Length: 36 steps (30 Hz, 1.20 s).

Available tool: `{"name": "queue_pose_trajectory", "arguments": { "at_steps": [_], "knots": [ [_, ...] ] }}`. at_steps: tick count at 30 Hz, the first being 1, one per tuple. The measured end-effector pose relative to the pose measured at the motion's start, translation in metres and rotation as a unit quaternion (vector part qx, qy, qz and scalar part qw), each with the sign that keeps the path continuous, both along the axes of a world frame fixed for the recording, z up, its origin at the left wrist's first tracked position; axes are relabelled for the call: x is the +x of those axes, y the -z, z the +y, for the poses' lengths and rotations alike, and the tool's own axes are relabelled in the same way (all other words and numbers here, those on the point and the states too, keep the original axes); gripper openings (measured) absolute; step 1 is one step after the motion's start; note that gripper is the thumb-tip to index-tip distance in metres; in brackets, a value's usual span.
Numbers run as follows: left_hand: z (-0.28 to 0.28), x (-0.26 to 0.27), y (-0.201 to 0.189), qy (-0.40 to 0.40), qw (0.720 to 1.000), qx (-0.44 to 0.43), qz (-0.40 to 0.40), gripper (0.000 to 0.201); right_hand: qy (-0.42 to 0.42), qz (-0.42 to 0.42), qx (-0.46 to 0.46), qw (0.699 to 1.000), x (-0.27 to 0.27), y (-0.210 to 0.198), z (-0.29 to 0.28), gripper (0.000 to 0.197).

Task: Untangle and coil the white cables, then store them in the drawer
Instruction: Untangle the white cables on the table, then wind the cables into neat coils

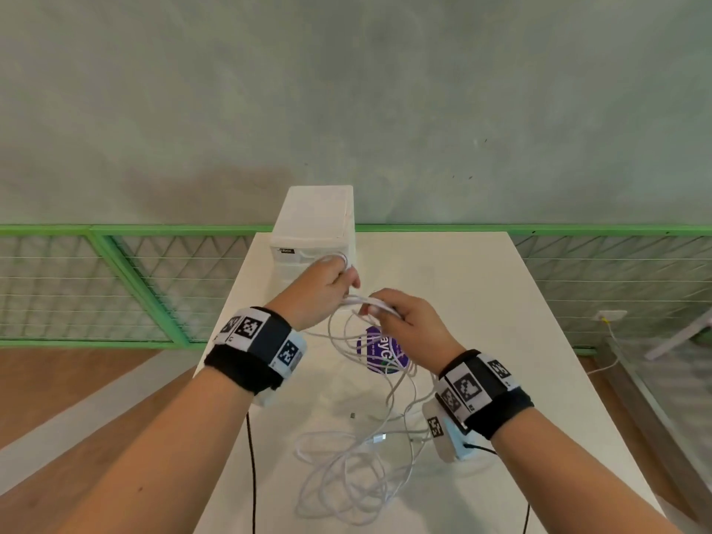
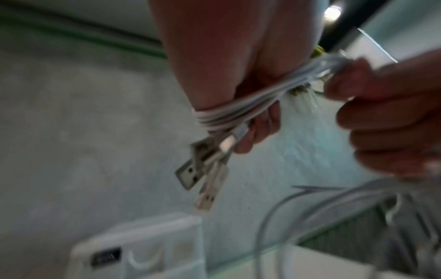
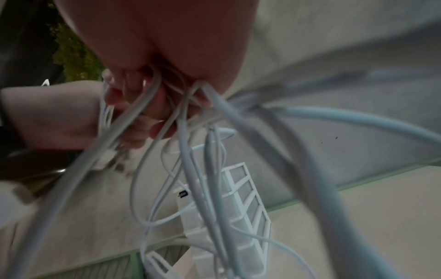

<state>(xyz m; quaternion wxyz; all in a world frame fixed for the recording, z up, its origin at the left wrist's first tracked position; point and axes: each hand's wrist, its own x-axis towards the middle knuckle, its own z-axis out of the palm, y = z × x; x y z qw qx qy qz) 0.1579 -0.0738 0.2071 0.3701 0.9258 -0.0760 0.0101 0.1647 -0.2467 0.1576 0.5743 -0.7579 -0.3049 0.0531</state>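
Several white cables (image 1: 346, 468) lie tangled on the white table (image 1: 520, 321), their strands rising to both hands. My left hand (image 1: 327, 287) grips a wound bundle of white cable (image 2: 229, 117), with USB plugs (image 2: 203, 173) hanging out below the fingers. My right hand (image 1: 400, 317) pinches the same strands (image 1: 370, 302) just to the right of the left hand; loose cable loops (image 3: 190, 179) dangle from its fingers. The white drawer unit (image 1: 316, 229) stands at the table's far edge behind the left hand, its drawers pushed in.
A purple round sticker (image 1: 379, 352) lies on the table under the hands. A small dark piece (image 1: 352, 415) lies near the cable pile. A green railing with wire mesh (image 1: 115, 271) runs behind the table. Black wrist-camera leads (image 1: 252, 475) hang off the near edge.
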Motion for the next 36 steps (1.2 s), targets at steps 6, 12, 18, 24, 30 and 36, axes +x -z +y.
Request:
{"name": "queue_pose_trajectory", "arguments": {
  "at_steps": [6,12,18,24,30,36],
  "knots": [
    [-0.015,-0.018,-0.003,0.076,0.982,-0.079,0.156,0.056,0.042,-0.015,0.02,0.999,0.02,-0.012,-0.007,0.02],
    [-0.02,-0.023,-0.004,0.079,0.972,-0.173,0.137,0.047,0.05,-0.029,-0.054,0.997,0.035,0.005,-0.009,0.013],
    [-0.016,-0.022,-0.011,0.046,0.962,-0.258,0.077,0.049,0.054,-0.021,-0.144,0.988,0.034,0.034,-0.011,0.012],
    [-0.011,-0.022,-0.025,0.004,0.927,-0.367,0.074,0.05,0.069,-0.035,-0.217,0.973,0.038,0.073,-0.028,0.043],
    [-0.005,-0.016,-0.039,-0.035,0.895,-0.443,0.042,0.053,0.083,0.025,-0.319,0.944,0.045,0.099,-0.05,0.054],
    [0.001,-0.017,-0.036,-0.084,0.881,-0.465,-0.009,0.055,0.101,0.058,-0.257,0.959,0.047,0.089,-0.057,0.05]
  ]
}}
